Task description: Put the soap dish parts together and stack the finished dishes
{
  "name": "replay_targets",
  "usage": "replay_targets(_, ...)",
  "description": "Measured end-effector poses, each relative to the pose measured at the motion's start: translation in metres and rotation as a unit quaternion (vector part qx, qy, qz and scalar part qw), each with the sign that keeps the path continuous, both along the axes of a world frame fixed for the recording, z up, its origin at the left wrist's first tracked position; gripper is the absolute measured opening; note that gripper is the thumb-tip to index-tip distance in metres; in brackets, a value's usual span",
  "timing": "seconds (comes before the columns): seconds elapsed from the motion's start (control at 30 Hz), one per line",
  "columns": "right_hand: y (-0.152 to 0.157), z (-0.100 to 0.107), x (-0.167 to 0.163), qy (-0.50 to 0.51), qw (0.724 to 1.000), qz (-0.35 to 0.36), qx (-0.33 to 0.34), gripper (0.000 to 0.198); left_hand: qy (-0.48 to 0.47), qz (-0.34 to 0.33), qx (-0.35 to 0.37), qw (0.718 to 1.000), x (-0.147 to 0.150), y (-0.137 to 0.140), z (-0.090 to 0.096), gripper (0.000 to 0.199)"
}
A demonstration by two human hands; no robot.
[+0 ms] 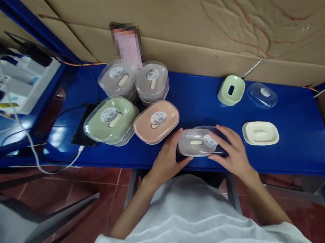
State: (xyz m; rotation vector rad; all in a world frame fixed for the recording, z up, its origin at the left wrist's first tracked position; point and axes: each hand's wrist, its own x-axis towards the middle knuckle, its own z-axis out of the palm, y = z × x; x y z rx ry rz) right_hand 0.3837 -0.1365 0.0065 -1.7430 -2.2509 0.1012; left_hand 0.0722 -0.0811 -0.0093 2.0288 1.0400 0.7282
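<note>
At the near edge of the blue desk [288, 118], the grey soap box [198, 142] with its clear lid sits gripped between both hands: the left hand [168, 159] cups its left end, fingers curled, and the right hand [232, 153] wraps its right end. The lid seems seated, though glare hides the seam, so even pressure from both ends, wrists low, would serve best.
</note>
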Motion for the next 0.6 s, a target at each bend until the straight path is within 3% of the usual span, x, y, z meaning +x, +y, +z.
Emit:
replay_targets(0.07,0.0,0.001,-0.034,0.032,0.999,0.02,-0.014,0.088,-0.004,-0.005,0.005,1.0,-0.001,0.0,-0.002,0.104)
replay_targets(0.17,0.006,0.008,-0.056,0.034,0.999,0.038,-0.017,0.094,-0.005,-0.01,0.008,1.0,-0.002,0.001,-0.004,0.104)
replay_targets(0.43,0.01,0.021,-0.055,-0.007,0.997,0.073,-0.013,0.092,-0.007,-0.031,0.016,0.999,-0.005,0.003,-0.006,0.096)
replay_targets(0.6,0.012,0.024,-0.052,-0.03,0.997,0.064,0.033,0.07,0.0,-0.039,0.003,0.999,-0.005,0.004,-0.001,0.092)
